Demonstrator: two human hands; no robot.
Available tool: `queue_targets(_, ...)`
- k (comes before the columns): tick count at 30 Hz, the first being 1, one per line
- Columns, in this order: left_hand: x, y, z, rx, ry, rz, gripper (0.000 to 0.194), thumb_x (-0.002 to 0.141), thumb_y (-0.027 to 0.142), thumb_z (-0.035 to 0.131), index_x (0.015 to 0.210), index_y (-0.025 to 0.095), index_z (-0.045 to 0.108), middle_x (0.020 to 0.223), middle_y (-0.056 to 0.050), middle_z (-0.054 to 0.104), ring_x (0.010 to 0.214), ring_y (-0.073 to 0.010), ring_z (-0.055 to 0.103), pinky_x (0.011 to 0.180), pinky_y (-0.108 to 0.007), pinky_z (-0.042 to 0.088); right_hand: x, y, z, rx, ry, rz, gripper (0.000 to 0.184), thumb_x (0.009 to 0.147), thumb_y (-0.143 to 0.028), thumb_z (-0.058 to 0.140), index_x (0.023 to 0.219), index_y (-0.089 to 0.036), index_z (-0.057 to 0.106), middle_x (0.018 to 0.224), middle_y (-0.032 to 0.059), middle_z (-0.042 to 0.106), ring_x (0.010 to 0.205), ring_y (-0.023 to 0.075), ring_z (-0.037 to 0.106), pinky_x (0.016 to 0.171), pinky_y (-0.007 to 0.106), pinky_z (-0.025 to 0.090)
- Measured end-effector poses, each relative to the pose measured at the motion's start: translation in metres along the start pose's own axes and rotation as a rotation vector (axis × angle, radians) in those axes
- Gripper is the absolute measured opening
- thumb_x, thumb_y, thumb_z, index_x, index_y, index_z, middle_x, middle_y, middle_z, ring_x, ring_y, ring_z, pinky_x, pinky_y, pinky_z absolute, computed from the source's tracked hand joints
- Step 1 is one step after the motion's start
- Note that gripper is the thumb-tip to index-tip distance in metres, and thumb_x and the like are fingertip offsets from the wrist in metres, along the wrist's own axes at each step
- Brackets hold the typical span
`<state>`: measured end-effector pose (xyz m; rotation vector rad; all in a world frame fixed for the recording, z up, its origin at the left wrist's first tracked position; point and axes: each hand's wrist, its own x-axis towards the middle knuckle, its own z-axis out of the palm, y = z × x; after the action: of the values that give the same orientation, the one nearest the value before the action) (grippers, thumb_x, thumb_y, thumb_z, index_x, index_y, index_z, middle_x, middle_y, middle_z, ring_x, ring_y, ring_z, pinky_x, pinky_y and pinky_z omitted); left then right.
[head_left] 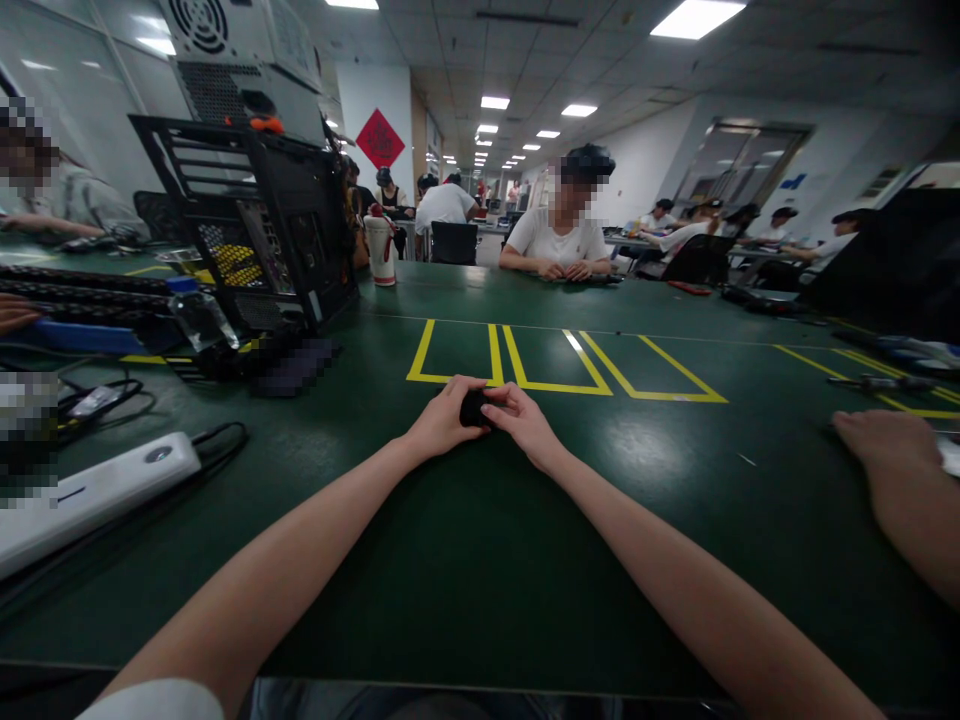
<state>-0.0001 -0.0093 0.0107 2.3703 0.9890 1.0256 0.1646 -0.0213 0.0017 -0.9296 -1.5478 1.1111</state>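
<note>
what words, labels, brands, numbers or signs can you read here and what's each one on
None can be read with certainty.
Red diamond sign on the pillar: darker marks, too blurred to read.
White cup: red markings, too small to read.
Blue mark on the far wall: too blurred to read.
Small black object between the left hand and right hand: no lettering visible.
</note>
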Motion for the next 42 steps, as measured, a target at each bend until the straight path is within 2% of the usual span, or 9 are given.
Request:
queue_targets(5, 0.0011, -0.0022, 0.0026, 0.009, 0.018, -0.008, 0.059, 0.062, 0.018, 0.068, 0.113, 0.024, 0.038, 0.112, -0.004, 0.046, 0.104, -0.0215, 0.048, 0.087, -0.042, 0.041, 0.0027, 0.0037, -0.0017, 0.007, -0.011, 0.056, 0.031, 0.071, -0.029, 0.058, 0.100, -0.021, 0.053, 0.103, 0.0041, 0.056, 0.097, 0.0164, 0.053, 0.088, 0.037, 0.041)
queue_targets(11, 0.0002, -0.0031, 0.0027, 0.001, 0.012, -0.016, 0.057, 0.063, 0.019, 0.066, 0.113, 0.024, 0.038, 0.112, -0.004, 0.045, 0.102, -0.0211, 0.048, 0.086, -0.042, 0.043, 0.0006, 0.0006, -0.0007, 0.103, -0.049, 0.044, 0.029, 0.065, -0.023, 0.064, 0.091, -0.021, 0.052, 0.098, 0.0014, 0.056, 0.094, 0.0157, 0.055, 0.086, 0.035, 0.043)
queue_targets(17, -0.0001, -0.0026, 0.0020, 0.015, 0.000, -0.029, 0.059, 0.064, 0.020, 0.067, 0.114, 0.024, 0.037, 0.113, -0.004, 0.044, 0.101, -0.0211, 0.049, 0.084, -0.041, 0.044, -0.0019, -0.0024, 0.0015, 0.072, -0.030, -0.003, 0.019, 0.069, -0.024, 0.060, 0.086, -0.021, 0.051, 0.096, 0.0009, 0.055, 0.093, 0.0152, 0.055, 0.083, 0.034, 0.045)
queue_targets(24, 0.0004, -0.0039, 0.0029, 0.009, 0.009, -0.017, 0.059, 0.064, 0.020, 0.066, 0.114, 0.025, 0.037, 0.114, -0.004, 0.044, 0.102, -0.0204, 0.049, 0.085, -0.040, 0.044, 0.0001, 0.0000, -0.0010, -0.006, -0.039, 0.050, 0.032, 0.072, -0.026, 0.057, 0.103, -0.022, 0.050, 0.108, 0.0040, 0.053, 0.098, 0.0177, 0.053, 0.087, 0.039, 0.042)
queue_targets(27, 0.0001, -0.0051, 0.0031, 0.007, 0.013, -0.005, 0.058, 0.064, 0.020, 0.066, 0.114, 0.025, 0.037, 0.114, -0.004, 0.044, 0.102, -0.0204, 0.049, 0.086, -0.040, 0.043, 0.0000, 0.0004, -0.0016, 0.034, -0.070, 0.049, 0.030, 0.070, -0.025, 0.059, 0.099, -0.022, 0.051, 0.106, 0.0032, 0.054, 0.097, 0.0173, 0.053, 0.087, 0.038, 0.042)
queue_targets(36, 0.0015, -0.0054, 0.0048, 0.036, 0.032, 0.007, 0.059, 0.062, 0.021, 0.068, 0.112, 0.022, 0.038, 0.110, -0.004, 0.046, 0.102, -0.0212, 0.048, 0.085, -0.039, 0.043, -0.0012, -0.0006, 0.0016, 0.081, -0.034, -0.016, 0.018, 0.071, -0.022, 0.058, 0.087, -0.021, 0.050, 0.094, 0.0004, 0.053, 0.093, 0.0151, 0.054, 0.083, 0.033, 0.044)
queue_targets(42, 0.0008, -0.0057, 0.0035, 0.019, 0.014, -0.009, 0.058, 0.064, 0.021, 0.067, 0.113, 0.024, 0.037, 0.112, -0.004, 0.045, 0.101, -0.0205, 0.049, 0.084, -0.039, 0.044, -0.0002, -0.0023, 0.0003, 0.004, -0.033, 0.083, 0.028, 0.072, -0.022, 0.056, 0.100, -0.022, 0.050, 0.106, 0.0036, 0.052, 0.099, 0.0172, 0.052, 0.089, 0.038, 0.040)
